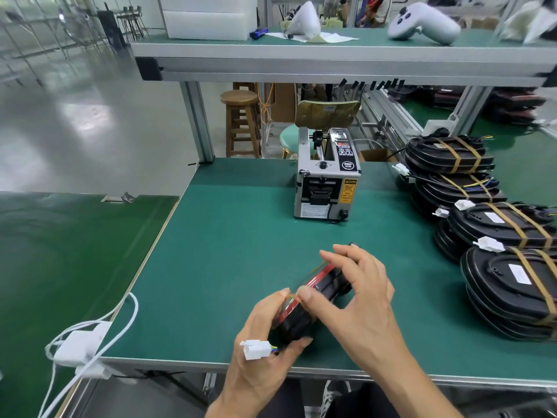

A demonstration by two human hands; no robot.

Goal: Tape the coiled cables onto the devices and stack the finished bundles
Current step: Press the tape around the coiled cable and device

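I hold a black device with a red edge (313,300) on its side above the near part of the green table. My left hand (265,342) grips its near end, with the white cable connector (254,349) lying over my fingers. My right hand (358,291) curls over the far end and its thumb presses a strip of amber tape (297,295) against the edge. At the right stand stacks of finished taped bundles (509,285), black devices bound with amber tape. The grey tape dispenser (327,179) sits mid-table behind my hands.
A raised shelf (301,55) crosses overhead with white controllers (422,24) and foam on it. A white charger and cable (84,342) lie at the table's near left corner. A second green table (60,251) adjoins on the left. A wooden stool (242,122) stands beyond.
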